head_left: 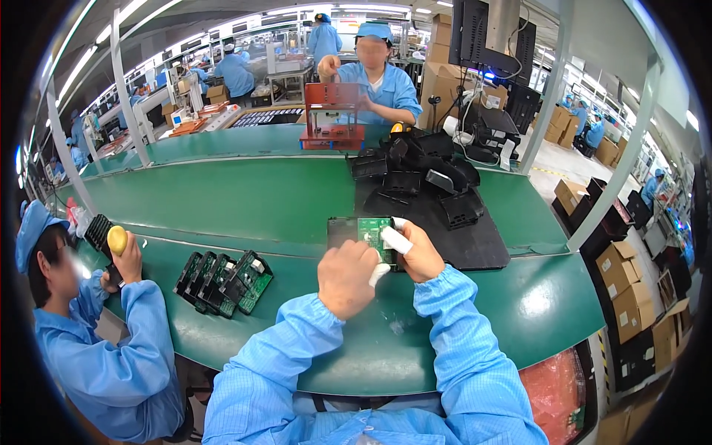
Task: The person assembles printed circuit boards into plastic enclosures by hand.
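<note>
Held just above the green bench is a black plastic housing (341,228) with a green circuit board (368,226) in its right part. My right hand (421,254) grips the housing at its right edge, with white coverings on the thumb and a finger. Over the near side of the housing, my left hand (346,280) is closed, knuckles up and slightly blurred, with a white covering on its thumb. Its fingertips are hidden, so whether they pinch anything cannot be seen. Several black housings with green boards (222,282) stand in a row to the left.
A black mat (475,245) bears a heap of black plastic shells (419,167) beyond my right hand. A co-worker at left holds a yellow round-handled tool (117,239). Across the green bench (259,193), another person works at a red fixture (331,115). A metal post (615,156) rises at right.
</note>
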A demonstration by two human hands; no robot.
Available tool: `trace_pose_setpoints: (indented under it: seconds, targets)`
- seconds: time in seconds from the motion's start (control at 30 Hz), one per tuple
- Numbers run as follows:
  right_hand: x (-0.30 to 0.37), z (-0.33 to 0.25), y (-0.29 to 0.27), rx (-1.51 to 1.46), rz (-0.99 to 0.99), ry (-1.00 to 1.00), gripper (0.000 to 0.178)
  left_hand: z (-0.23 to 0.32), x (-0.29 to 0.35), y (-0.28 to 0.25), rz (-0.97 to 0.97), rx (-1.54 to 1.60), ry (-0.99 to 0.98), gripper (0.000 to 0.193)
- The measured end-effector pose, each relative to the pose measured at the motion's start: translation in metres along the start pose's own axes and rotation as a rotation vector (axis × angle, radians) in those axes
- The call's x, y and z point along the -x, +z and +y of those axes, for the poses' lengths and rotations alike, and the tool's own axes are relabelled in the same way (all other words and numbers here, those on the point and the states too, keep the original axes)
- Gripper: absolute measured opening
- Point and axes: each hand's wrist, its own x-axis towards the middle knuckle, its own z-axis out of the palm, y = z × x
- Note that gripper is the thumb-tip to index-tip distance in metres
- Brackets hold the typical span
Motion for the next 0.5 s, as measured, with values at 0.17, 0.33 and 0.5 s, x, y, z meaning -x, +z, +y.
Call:
trace_pose_setpoints:
  seconds: [0.17, 0.33, 0.5]
  targets:
    - [-0.002, -0.002, 0.002, 0.203, 0.035, -0.182, 0.041, 0.0, 0.004, 0.005, 0.045, -0.002, 0.002, 0.018]
    - [-0.01, 0.019, -0.011, 0.494, 0.23, -0.41, 0.044, -0.007, 0.001, 0.006, 0.185, 0.265, -0.016, 0.025]
    - [-0.004, 0.018, 0.016, 0.536, 0.26, -0.488, 0.043, -0.031, -0.027, -0.013, 0.34, 0.091, -0.233, 0.046]
